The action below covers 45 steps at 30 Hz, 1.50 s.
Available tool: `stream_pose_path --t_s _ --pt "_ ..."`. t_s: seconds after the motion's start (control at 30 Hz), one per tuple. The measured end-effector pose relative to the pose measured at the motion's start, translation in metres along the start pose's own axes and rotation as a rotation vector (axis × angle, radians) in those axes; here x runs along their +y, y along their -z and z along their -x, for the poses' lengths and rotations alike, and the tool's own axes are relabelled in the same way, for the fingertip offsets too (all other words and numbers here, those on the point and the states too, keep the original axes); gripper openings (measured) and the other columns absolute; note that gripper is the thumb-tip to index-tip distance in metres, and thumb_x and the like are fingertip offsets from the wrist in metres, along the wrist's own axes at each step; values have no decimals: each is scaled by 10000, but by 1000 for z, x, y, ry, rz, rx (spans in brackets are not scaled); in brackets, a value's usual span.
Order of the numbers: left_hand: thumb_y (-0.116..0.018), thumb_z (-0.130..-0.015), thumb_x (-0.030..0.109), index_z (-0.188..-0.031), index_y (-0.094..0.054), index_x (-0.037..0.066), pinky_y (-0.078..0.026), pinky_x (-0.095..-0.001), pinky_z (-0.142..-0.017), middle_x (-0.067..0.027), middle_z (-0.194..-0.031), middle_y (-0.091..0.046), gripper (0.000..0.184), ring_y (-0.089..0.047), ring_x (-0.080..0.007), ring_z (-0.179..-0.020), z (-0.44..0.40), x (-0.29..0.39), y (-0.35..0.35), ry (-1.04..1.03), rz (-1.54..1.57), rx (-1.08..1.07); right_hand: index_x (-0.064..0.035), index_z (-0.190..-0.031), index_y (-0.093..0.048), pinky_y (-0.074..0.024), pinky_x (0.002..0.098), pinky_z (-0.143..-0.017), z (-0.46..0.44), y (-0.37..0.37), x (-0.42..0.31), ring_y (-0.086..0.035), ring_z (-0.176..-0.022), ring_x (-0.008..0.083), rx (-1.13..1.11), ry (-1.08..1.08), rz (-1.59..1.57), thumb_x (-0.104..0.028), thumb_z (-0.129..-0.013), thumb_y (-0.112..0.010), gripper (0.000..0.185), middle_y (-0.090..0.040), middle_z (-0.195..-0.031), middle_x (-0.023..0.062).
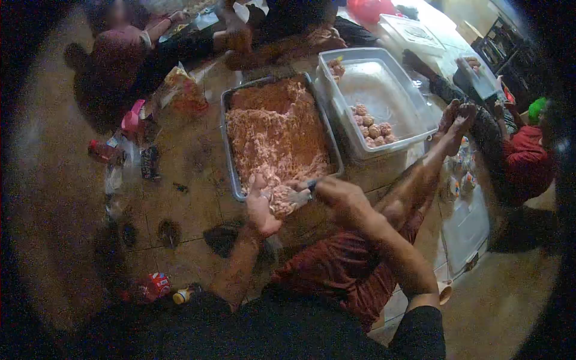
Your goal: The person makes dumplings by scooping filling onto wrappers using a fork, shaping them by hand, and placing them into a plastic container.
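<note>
A clear rectangular tub [339, 165] holds a large mass of pinkish-brown ground mixture [273, 129]. At its near edge my left hand [262, 210] is closed around a clump of the mixture [281, 201]. My right hand [339, 195], just right of the tub's near corner, grips the dark handle of a tool [305, 193] whose pale end touches the clump. To the right, a second clear bin [414, 99] contains several round balls [373, 127], most in its near left corner and a few at the far left corner.
Another person's legs [288, 53] lie beyond the tubs. A person in red [528, 156] sits at the right. Bare feet [456, 120] rest beside the bin. A clear lid [465, 234] lies on the floor at right; a pink item [133, 115] and bottle [107, 151] are at left.
</note>
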<state>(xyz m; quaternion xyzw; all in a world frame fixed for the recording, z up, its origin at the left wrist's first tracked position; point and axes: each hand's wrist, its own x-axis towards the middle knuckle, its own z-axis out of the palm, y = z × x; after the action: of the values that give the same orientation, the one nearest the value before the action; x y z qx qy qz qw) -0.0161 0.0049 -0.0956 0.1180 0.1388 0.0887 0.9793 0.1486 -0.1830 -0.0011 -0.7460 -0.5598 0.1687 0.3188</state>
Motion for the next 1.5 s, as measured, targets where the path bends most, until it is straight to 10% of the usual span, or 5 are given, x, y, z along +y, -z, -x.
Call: stream_pose_path --t_s 0.37,0.6,1.2,1.5 --pt "-523 -958 640 -1222 -573 -100 -498 -551 -1024 -265 -1204 -646 788 -634 -388 -1136 -7 2 -48 -304 -79 52 -25 -1076 -649 -536 434 -801 11 -17 -25 -650 -938 407 382 -29 -302 -1 -875 -655 203 -641 -1016 188" --pt "-502 -977 619 -1264 -526 -87 -489 -550 -1034 -250 -1236 -617 762 -592 -386 -1174 -5 2 -52 -275 64 14 -49 -1118 -651 -545 437 -762 21 -17 -25 -651 -901 377 137 -122 75 2 -843 -653 280 -611 -1016 164" --pt "-444 -987 640 -1445 -446 -56 -388 -565 -1138 -244 -1479 -496 833 -503 -401 -1328 -8 9 -35 -98 409 -212 -46 -1145 -658 -541 418 -743 9 -5 -36 -651 -864 341 507 84 -129 59 -797 -621 366 -597 -934 152" --pt "-534 -971 608 -1377 -463 -49 -436 -525 -1105 -278 -1417 -518 776 -535 -398 -1271 1 11 -67 -267 79 -61 -15 -1088 -633 -530 436 -751 35 -13 -51 -642 -869 384 417 -141 -67 -1 -892 -602 199 -605 -952 181"
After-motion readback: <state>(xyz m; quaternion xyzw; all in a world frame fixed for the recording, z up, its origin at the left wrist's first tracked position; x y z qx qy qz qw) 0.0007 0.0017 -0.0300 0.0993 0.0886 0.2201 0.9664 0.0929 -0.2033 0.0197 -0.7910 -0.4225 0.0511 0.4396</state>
